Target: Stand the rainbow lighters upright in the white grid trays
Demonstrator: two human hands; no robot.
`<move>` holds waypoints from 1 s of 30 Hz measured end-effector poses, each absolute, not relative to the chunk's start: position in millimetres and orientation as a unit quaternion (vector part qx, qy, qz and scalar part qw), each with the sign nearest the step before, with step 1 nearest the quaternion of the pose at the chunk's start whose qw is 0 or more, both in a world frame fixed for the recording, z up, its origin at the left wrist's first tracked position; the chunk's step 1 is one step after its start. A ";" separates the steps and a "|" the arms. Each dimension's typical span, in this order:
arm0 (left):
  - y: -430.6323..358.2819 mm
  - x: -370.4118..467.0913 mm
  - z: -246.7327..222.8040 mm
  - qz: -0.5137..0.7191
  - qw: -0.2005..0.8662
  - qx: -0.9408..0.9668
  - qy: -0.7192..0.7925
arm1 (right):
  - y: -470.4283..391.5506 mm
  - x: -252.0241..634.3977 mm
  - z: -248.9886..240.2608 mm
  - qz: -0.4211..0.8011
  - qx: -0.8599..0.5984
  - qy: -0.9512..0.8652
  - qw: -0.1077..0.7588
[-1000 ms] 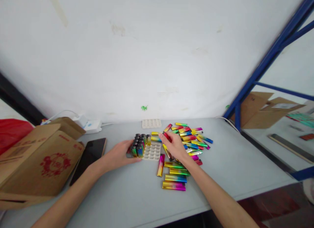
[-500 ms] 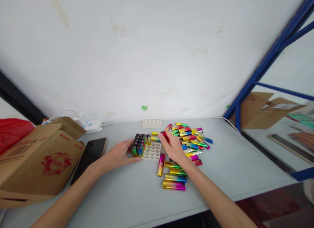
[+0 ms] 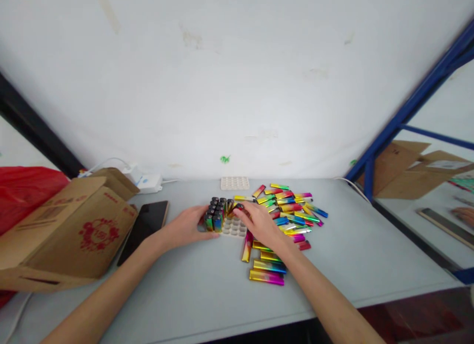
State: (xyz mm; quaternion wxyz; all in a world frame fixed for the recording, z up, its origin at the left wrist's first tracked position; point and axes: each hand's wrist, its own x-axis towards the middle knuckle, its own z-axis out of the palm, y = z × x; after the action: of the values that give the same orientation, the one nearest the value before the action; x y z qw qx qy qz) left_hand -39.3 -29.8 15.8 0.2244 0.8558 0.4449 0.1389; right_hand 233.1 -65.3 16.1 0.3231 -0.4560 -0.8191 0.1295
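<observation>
Several shiny coloured lighters with black tops [image 3: 215, 214] stand upright in the left part of a white tray with round pockets [image 3: 234, 229]. My left hand [image 3: 190, 225] is wrapped round the left side of this standing group. Over the tray's right part, my right hand [image 3: 255, 219] pinches one lighter [image 3: 238, 208] by its black end, beside the standing ones. To the right, a loose pile of metallic lighters [image 3: 292, 205] lies flat on the grey table. Several more [image 3: 267, 277] lie in a column nearer the front edge.
A second white pocketed tray [image 3: 234, 183] lies near the wall. At the left are a brown cardboard box [image 3: 92, 235], a dark phone [image 3: 146, 225], a white plug box [image 3: 149, 183] and a red bag [image 3: 29, 191]. A blue metal frame [image 3: 392, 116] stands at the right.
My right hand has moved left from the pile to the tray, with a lighter in its fingers. My left hand still rests against the standing group. The camera view has shifted slightly.
</observation>
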 end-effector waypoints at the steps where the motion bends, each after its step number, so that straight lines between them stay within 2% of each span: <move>1: -29.7 -39.4 15.4 0.138 0.222 0.856 0.446 | -64.5 232.1 15.1 0.121 -0.454 -0.828 0.305; 7: -31.9 -37.3 19.1 0.139 0.217 0.852 0.455 | -65.5 217.3 21.9 -0.004 -0.491 -0.848 0.198; 10: -31.6 -37.0 19.8 0.140 0.219 0.851 0.456 | -66.7 213.1 28.4 -0.021 -0.515 -0.844 0.149; 12: -31.0 -37.6 19.0 0.141 0.217 0.856 0.448 | -69.2 217.9 33.7 -0.002 -0.502 -0.851 0.153; 17: -32.4 -38.3 18.4 0.134 0.204 0.861 0.445 | -91.3 248.1 44.4 0.059 -0.492 -0.838 0.226; 21: -34.2 -37.7 19.3 0.151 0.209 0.860 0.440 | -125.9 258.7 38.5 0.083 -0.506 -0.837 0.193; 25: -33.8 -37.2 19.1 0.148 0.209 0.860 0.441 | -149.5 248.6 27.0 0.055 -0.525 -0.835 0.155; 30: -34.3 -36.4 19.9 0.147 0.204 0.860 0.444 | -147.4 243.9 25.5 0.077 -0.539 -0.821 0.173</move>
State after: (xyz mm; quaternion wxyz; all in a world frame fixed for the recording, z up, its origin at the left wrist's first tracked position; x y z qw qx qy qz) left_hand -36.4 -34.3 19.9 0.2044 0.8600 0.4438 0.1471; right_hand 243.9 -147.4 25.5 0.1733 -0.5391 -0.8207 0.0768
